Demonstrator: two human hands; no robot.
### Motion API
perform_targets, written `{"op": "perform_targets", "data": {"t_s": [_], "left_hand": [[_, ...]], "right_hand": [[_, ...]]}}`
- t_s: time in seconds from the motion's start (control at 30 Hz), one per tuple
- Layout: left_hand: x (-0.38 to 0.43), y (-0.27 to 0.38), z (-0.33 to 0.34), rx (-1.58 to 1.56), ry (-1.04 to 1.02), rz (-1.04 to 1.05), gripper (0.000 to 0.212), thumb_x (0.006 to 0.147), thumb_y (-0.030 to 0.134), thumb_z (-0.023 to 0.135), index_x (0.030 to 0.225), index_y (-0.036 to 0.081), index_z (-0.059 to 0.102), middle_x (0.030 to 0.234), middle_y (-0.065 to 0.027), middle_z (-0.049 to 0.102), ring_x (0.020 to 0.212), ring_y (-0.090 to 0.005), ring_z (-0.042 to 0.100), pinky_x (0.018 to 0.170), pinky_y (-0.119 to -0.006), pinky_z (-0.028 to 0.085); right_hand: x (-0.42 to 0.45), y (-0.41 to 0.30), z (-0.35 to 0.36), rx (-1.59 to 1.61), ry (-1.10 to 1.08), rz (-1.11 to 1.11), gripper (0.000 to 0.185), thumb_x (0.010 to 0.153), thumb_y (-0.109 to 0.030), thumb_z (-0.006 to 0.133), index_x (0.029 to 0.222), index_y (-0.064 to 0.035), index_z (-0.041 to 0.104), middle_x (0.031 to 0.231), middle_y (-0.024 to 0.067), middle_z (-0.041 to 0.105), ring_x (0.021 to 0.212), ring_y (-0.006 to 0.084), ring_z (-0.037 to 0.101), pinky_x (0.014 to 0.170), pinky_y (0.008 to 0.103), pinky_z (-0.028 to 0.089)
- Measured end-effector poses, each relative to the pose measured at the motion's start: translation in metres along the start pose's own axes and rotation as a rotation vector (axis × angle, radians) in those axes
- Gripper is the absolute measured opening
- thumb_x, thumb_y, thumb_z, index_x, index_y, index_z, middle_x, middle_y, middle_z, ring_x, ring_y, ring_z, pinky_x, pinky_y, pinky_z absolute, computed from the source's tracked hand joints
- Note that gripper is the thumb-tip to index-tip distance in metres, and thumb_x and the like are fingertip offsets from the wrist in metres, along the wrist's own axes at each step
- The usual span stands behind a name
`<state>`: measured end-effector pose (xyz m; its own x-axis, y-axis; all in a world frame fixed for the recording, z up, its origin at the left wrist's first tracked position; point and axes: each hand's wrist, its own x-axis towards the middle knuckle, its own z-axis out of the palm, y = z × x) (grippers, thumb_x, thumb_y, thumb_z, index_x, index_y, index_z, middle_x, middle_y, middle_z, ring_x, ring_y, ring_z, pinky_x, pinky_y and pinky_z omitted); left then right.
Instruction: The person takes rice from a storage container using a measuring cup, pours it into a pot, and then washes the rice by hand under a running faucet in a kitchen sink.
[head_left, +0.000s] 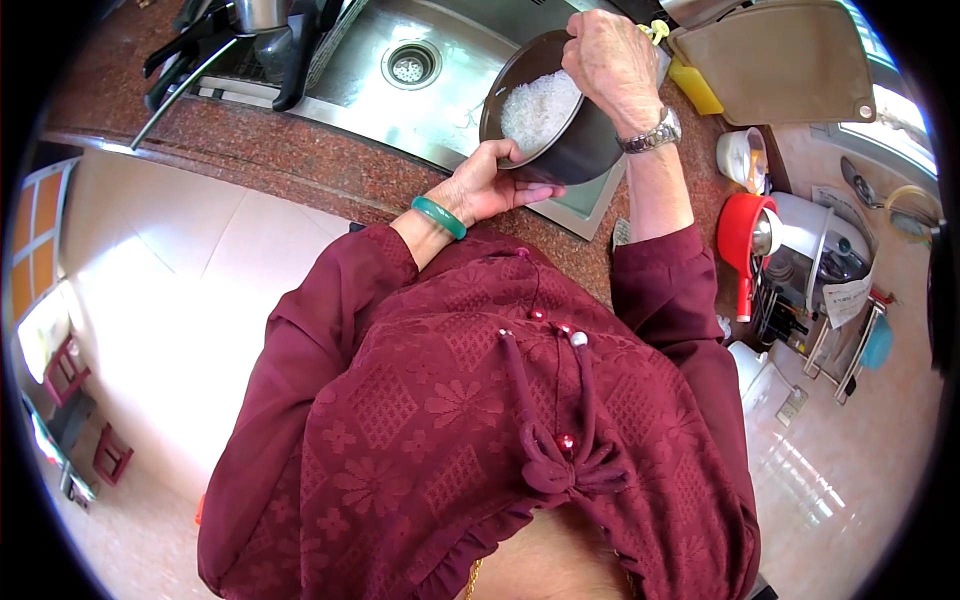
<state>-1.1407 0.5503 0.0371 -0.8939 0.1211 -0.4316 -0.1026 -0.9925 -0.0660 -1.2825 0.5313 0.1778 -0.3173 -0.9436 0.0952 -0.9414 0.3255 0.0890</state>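
A dark brown inner cooking pot (600, 146) is tilted over the right part of the steel sink (352, 82), with its mouth towards the left. Inside it lies a heap of white rice grains (540, 109). My left hand (487, 184) supports the pot at its near side, thumb on the rim and fingers beneath the wall. A green bangle (440, 217) circles that wrist. My right hand (611, 67) is curled over the pot's right rim; some of its fingertips are hidden. That wrist wears a metal watch (651, 133).
A rack with black-handled kitchen tools (292, 52) stands left of the drain (411, 64). To the right are a brown cutting board (772, 64), a yellow object (696, 86), a white tub (741, 157) and a red ladle-like pan (742, 225). Granite countertop (360, 176) edges the sink.
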Motion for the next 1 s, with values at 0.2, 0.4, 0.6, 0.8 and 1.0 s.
{"op": "perform_targets", "data": {"t_s": [0.2, 0.4, 0.6, 0.8, 1.0], "left_hand": [[-0.001, 0.001, 0.000, 0.026, -0.027, -0.001, 0.049, 0.075, 0.012, 0.037, 0.115, -0.015, 0.038, 0.112, -0.0320, 0.049, 0.099, -0.0453, 0.053, 0.081, -0.038, 0.052], [-0.004, 0.001, 0.002, 0.041, -0.032, 0.004, 0.049, 0.075, 0.013, 0.037, 0.115, -0.016, 0.037, 0.112, -0.0329, 0.048, 0.100, -0.0450, 0.053, 0.080, -0.038, 0.053], [-0.009, 0.001, 0.004, 0.045, -0.038, 0.002, 0.050, 0.075, 0.013, 0.037, 0.115, -0.016, 0.036, 0.111, -0.0341, 0.048, 0.100, -0.0446, 0.053, 0.081, -0.038, 0.052], [-0.014, 0.002, 0.004, 0.061, -0.039, 0.012, 0.050, 0.076, 0.014, 0.037, 0.116, -0.016, 0.036, 0.112, -0.0342, 0.048, 0.100, -0.0447, 0.053, 0.082, -0.038, 0.052], [-0.015, 0.003, 0.000, 0.045, -0.074, -0.015, 0.049, 0.077, 0.015, 0.038, 0.115, -0.015, 0.037, 0.113, -0.0341, 0.047, 0.101, -0.0450, 0.053, 0.082, -0.038, 0.051]], "right_hand": [[-0.003, -0.003, 0.000, -0.049, 0.029, -0.009, 0.012, 0.068, -0.011, 0.057, 0.077, -0.0058, 0.062, 0.070, 0.0142, 0.060, 0.069, 0.0301, 0.059, 0.062, 0.0407, 0.047], [-0.006, -0.009, -0.004, -0.002, 0.174, -0.038, 0.006, 0.064, -0.010, 0.054, 0.059, -0.0075, 0.052, 0.064, 0.0145, 0.056, 0.066, 0.0320, 0.057, 0.060, 0.0439, 0.044], [-0.005, -0.012, -0.010, -0.051, 0.117, -0.029, 0.006, 0.066, -0.012, 0.055, 0.068, -0.0076, 0.059, 0.068, 0.0152, 0.059, 0.069, 0.0325, 0.059, 0.061, 0.0431, 0.046], [-0.006, -0.020, -0.017, -0.072, 0.018, 0.037, 0.012, 0.068, -0.012, 0.055, 0.075, -0.0066, 0.062, 0.072, 0.0179, 0.061, 0.072, 0.0358, 0.060, 0.064, 0.0443, 0.049], [-0.006, -0.027, -0.023, -0.065, 0.012, 0.043, 0.009, 0.068, -0.011, 0.055, 0.072, -0.0053, 0.061, 0.071, 0.0186, 0.060, 0.071, 0.0367, 0.059, 0.064, 0.0450, 0.048]]}}
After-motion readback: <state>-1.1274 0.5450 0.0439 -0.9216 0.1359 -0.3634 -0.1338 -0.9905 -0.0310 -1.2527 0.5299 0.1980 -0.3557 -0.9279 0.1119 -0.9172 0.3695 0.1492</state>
